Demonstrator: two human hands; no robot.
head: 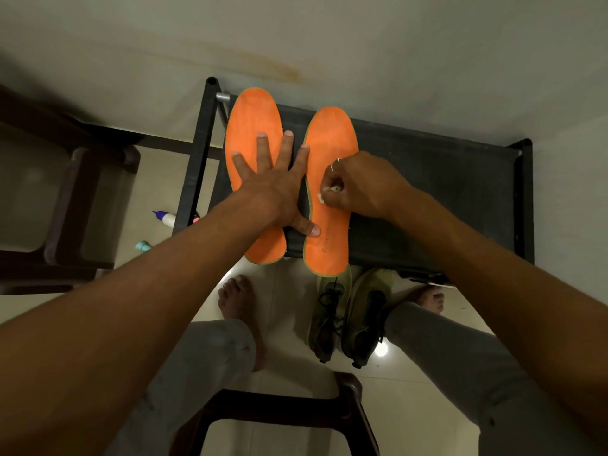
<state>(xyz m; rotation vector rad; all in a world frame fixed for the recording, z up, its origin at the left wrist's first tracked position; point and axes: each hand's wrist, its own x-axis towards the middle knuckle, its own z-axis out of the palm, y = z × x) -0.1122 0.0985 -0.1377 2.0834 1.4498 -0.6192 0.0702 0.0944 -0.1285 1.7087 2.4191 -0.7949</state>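
Two orange insoles lie side by side on a black rack top (460, 192). My left hand (278, 182) lies flat with spread fingers across the left insole (250, 120), its thumb touching the right insole (332, 136). My right hand (362, 189) pinches a small white piece (324, 194) and holds it against the right insole's middle. I cannot tell what the white piece is.
A pair of olive shoes (348, 314) stands on the tiled floor under the rack's front edge, between my bare feet. A glue bottle (164, 218) and a small teal thing (143, 246) lie on the floor at left. Dark chairs stand at left (65, 205) and below (279, 416).
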